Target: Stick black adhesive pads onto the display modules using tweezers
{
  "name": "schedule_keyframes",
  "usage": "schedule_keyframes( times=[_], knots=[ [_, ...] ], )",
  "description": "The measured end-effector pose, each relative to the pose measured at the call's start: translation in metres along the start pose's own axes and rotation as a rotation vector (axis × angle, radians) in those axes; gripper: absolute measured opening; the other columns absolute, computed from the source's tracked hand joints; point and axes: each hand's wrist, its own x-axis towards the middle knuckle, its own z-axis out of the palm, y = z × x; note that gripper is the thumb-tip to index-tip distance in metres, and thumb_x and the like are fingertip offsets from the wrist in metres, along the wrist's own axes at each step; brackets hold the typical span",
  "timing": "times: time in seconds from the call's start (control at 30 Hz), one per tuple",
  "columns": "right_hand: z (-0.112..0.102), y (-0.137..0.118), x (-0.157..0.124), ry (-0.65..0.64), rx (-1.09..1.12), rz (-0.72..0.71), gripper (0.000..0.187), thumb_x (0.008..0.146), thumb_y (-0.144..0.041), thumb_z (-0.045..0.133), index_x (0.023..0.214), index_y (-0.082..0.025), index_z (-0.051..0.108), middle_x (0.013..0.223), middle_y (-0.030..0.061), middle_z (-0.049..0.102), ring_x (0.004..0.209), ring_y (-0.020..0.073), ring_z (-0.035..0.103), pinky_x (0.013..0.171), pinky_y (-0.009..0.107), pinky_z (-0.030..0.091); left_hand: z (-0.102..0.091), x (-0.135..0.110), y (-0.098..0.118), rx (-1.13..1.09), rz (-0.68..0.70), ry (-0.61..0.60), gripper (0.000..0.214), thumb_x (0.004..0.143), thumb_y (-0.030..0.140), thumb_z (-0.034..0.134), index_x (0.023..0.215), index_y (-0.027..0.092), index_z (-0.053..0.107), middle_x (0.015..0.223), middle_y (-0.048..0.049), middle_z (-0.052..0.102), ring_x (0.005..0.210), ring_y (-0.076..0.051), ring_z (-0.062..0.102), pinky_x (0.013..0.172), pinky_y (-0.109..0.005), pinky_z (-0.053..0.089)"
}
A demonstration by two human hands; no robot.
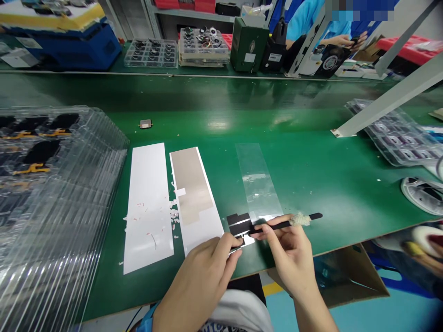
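The left hand (197, 276) is closed on the near edge of a black film piece (238, 225), which lies on the green worktop (304, 175) just beside it. The right hand (287, 251) clamps a black stick (277, 226), its end touching the film.

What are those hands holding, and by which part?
The right hand pinches a black stick along its shaft, short of its fuzzy wrapping. The left hand grips a thin shiny piece; the exact spot is hidden.
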Motion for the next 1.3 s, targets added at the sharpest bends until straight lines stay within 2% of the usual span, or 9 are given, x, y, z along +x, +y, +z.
schedule_keyframes(
  times=[0.17,0.3,0.5,0.63,0.73,0.87,1.0,1.13,1.3],
  knots=[
    [-0.005,-0.004,0.004,0.087,0.098,0.031,0.019,0.087,-0.033,0.074,0.092,-0.022,0.059,0.078,0.0028,0.075,0.061,0.0188,0.075,0.062,0.029,0.065,-0.002,0.002,0.002,-0.105,-0.055,0.026,0.012,0.104,0.028,0.041,0.105,0.027,0.053,0.094,-0.0016,0.071,0.077,-0.022,0.069,0.066,-0.03,0.051],
    [-0.003,-0.009,0.0,0.155,0.202,-0.064,0.013,0.09,-0.029,0.07,0.092,-0.024,0.058,0.078,0.0009,0.072,0.066,0.0193,0.076,0.058,0.029,0.065,-0.005,0.003,0.002,-0.253,-0.086,0.023,0.015,0.103,0.033,0.047,0.104,0.028,0.061,0.091,-0.0002,0.071,0.077,-0.019,0.069,0.068,-0.028,0.051],
    [0.028,-0.037,-0.021,0.072,0.35,-0.233,0.008,0.098,-0.022,0.058,0.097,-0.029,0.054,0.08,0.0007,0.07,0.078,0.0205,0.076,0.063,0.035,0.067,-0.01,0.0,0.001,-0.416,-0.014,0.112,0.017,0.097,0.027,0.058,0.104,0.026,0.074,0.09,-0.0019,0.077,0.081,-0.02,0.072,0.07,-0.025,0.056],
    [0.045,-0.048,-0.024,0.02,0.309,-0.383,0.011,0.099,-0.02,0.054,0.1,-0.03,0.053,0.078,0.0007,0.069,0.079,0.0199,0.075,0.063,0.035,0.068,-0.012,-0.001,-0.001,-0.501,0.029,0.213,0.018,0.095,0.022,0.06,0.105,0.025,0.075,0.099,-0.0044,0.078,0.084,-0.021,0.073,0.078,-0.03,0.058],
    [0.048,-0.048,-0.021,-0.04,0.298,-0.395,0.015,0.1,-0.016,0.051,0.102,-0.03,0.051,0.082,0.0002,0.069,0.081,0.0184,0.075,0.066,0.034,0.067,-0.014,-0.001,-0.001,-0.445,0.034,0.257,0.018,0.094,0.021,0.061,0.106,0.026,0.074,0.096,-0.0031,0.076,0.085,-0.02,0.071,0.081,-0.031,0.057],
    [0.052,-0.046,-0.02,-0.063,0.308,-0.38,0.015,0.101,-0.015,0.049,0.101,-0.03,0.05,0.084,-0.0003,0.068,0.083,0.0175,0.076,0.068,0.032,0.067,-0.018,-0.001,-0.003,-0.356,0.032,0.244,0.012,0.094,0.022,0.062,0.1,0.024,0.072,0.08,0.0001,0.069,0.076,-0.017,0.066,0.077,-0.028,0.055],
    [0.057,-0.043,-0.018,-0.087,0.363,-0.417,0.016,0.1,-0.011,0.047,0.104,-0.027,0.05,0.085,-0.0004,0.068,0.082,0.0169,0.076,0.068,0.033,0.067,-0.019,0.0,-0.005,-0.328,0.054,0.268,0.014,0.093,0.019,0.059,0.094,0.022,0.072,0.072,0.0019,0.064,0.068,-0.015,0.06,0.072,-0.026,0.053],
    [0.061,-0.041,-0.016,-0.09,0.439,-0.432,0.02,0.1,-0.006,0.045,0.105,-0.025,0.05,0.088,-0.0001,0.068,0.086,0.0158,0.075,0.073,0.034,0.067,-0.019,0.002,-0.005,-0.313,0.105,0.329,0.018,0.095,0.018,0.053,0.091,0.019,0.071,0.077,-0.0006,0.066,0.072,-0.015,0.062,0.076,-0.026,0.053],
    [0.064,-0.04,-0.016,-0.098,0.445,-0.453,0.021,0.099,-0.004,0.045,0.105,-0.024,0.05,0.091,0.0012,0.07,0.089,0.0169,0.075,0.077,0.038,0.068,-0.016,0.002,-0.007,-0.244,0.13,0.418,0.019,0.097,0.017,0.051,0.098,0.019,0.07,0.08,-0.0012,0.068,0.073,-0.015,0.064,0.071,-0.024,0.052]
  ],
)
